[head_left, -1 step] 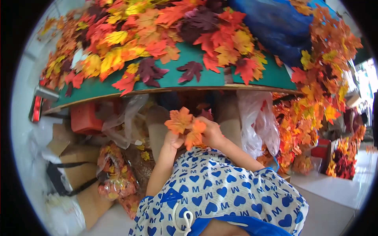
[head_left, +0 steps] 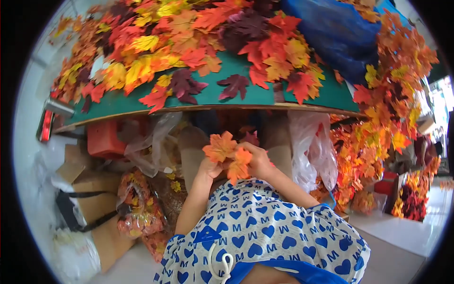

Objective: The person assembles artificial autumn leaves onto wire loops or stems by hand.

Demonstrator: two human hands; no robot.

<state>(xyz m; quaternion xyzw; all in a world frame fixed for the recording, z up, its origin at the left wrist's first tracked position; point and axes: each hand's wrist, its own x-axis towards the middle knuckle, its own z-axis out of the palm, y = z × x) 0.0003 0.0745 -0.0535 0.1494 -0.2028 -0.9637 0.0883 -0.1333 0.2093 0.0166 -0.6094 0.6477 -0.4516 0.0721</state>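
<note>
Over my lap, my left hand [head_left: 211, 169] is closed at the lower edge of an orange artificial maple leaf [head_left: 220, 147]. A second orange leaf [head_left: 240, 166] hangs between my hands, in front of the fingers of my right hand [head_left: 258, 160]. That hand is closed too, and its fingertips are partly hidden by the leaves. A dark red leaf [head_left: 249, 138] shows just beyond the right hand; whether it is held cannot be made out. Both hands are below the near edge of the green tabletop [head_left: 208, 97].
Heaped colourful maple leaves [head_left: 184, 33] cover the table, beside a blue plastic bag [head_left: 336, 33]. Below are a red plastic container [head_left: 105, 139], a clear bag of leaves [head_left: 137, 203], cardboard boxes [head_left: 101, 189] and a white plastic bag [head_left: 307, 146]. More leaves [head_left: 359, 156] hang at right.
The whole view has shifted slightly, so table and hands appear a little farther right. Both hands stay closed around the orange leaves.
</note>
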